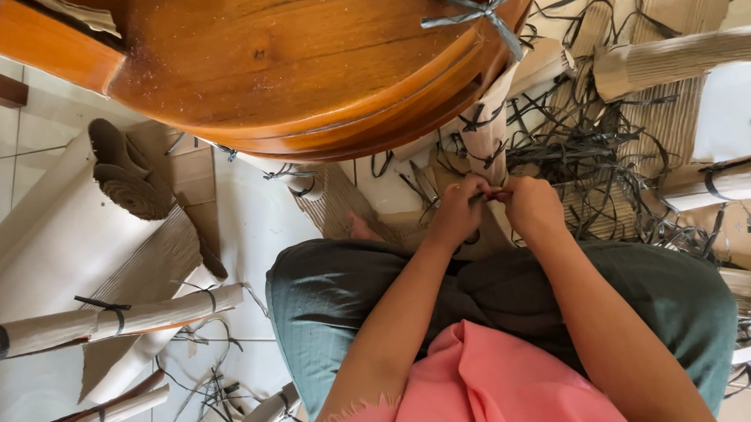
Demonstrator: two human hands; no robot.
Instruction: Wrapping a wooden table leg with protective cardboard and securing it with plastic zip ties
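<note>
A thin, limp strap [488,193] is pinched by the left hand [458,208] and right hand [531,205] against the wrapped leg [490,132]; best gripped near its ends.

Both hands meet just before the knees: left hand [457,213] beside right hand [531,208], a strap [492,194] pinched between them around a wrapped leg [490,127]. Beyond and left of them, the round tabletop [281,55]. Right of the right hand, a heap of loose straps [602,153] (on cardboard). Far left of the left hand, 2 paper rolls [62,231] and a tied wrapped leg [101,319].
</note>
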